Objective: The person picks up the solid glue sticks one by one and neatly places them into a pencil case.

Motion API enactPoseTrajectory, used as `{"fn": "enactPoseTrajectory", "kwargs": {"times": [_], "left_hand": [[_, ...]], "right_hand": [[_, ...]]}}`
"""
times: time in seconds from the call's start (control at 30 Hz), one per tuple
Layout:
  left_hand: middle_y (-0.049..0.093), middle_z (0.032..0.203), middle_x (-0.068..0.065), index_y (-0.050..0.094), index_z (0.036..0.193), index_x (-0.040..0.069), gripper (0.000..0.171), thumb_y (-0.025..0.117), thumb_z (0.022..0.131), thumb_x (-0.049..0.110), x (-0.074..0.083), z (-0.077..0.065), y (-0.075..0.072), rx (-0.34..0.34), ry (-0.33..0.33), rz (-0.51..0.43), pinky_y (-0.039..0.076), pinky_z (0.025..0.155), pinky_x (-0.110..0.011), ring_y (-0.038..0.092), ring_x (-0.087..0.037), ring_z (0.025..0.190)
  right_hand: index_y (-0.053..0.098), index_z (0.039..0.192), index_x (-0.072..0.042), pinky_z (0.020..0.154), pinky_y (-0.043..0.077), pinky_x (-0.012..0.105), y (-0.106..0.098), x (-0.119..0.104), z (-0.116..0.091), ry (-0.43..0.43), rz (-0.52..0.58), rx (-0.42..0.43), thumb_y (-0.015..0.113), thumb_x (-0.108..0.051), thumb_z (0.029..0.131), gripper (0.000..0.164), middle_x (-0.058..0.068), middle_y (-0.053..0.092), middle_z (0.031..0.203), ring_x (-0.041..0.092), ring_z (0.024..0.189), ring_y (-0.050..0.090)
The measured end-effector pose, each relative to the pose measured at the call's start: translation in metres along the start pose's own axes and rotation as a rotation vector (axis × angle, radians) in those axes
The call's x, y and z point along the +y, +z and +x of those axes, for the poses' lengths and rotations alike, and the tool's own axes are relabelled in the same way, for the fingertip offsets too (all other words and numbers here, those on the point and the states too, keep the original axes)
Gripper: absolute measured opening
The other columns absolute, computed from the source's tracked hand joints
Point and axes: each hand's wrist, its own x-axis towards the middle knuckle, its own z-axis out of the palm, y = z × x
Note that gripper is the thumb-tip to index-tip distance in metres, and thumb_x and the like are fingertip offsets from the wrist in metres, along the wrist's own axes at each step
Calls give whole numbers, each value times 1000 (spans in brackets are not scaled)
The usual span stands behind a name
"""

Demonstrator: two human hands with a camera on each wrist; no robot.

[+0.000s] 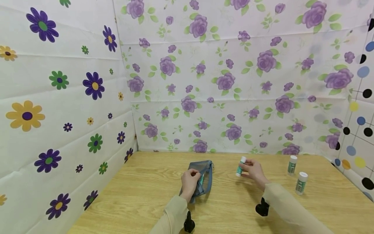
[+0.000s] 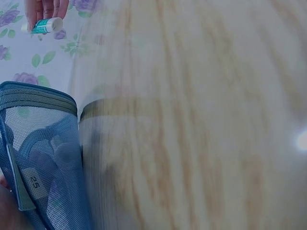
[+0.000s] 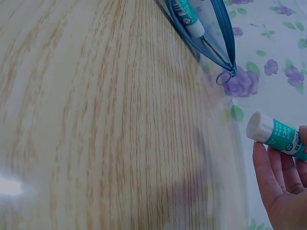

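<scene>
My left hand [image 1: 190, 182] pinches the edge of a blue mesh zip pouch [image 1: 199, 165], which lies gaping towards the right. Inside it shows a green-and-white glue stick [image 3: 186, 13], its white end near the opening in the right wrist view. To the right of the pouch, my right hand [image 1: 255, 173] holds another glue stick [image 1: 241, 166] above the table, tilted, between thumb and fingers. A label reading 25 [image 2: 34, 183] shows through the mesh in the left wrist view. The left fingertips are mostly hidden there.
Two more glue sticks, a farther one [image 1: 292, 165] and a nearer one [image 1: 301, 184], stand upright on the wooden table [image 1: 140, 188] to the right of my right hand. Flower-patterned sheets [image 1: 210, 81] hang behind and left; a dotted sheet [image 1: 357, 130] hangs at right.
</scene>
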Motion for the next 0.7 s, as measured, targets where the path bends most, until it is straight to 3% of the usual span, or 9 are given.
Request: {"fn": "enactPoseTrajectory", "kwargs": {"times": [0.43,0.7], "left_hand": [[58,72,0,67,83,3,7,61,82,4,-1,0,0,7,14,-9,43,56,-31,50,-14,61],[57,72,0,67,84,3,7,61,83,4,-1,1,1,0,11,-7,43,55,-31,50,-14,61]], "right_hand": [[34,124,17,80,43,47,8,0,0,10,6,-21,56,-9,90,48,22,47,105,26,83,57],[36,123,17,75,47,43,13,-1,-1,12,-4,-32,57,-9,89,47,22,48,103,29,84,57]]}}
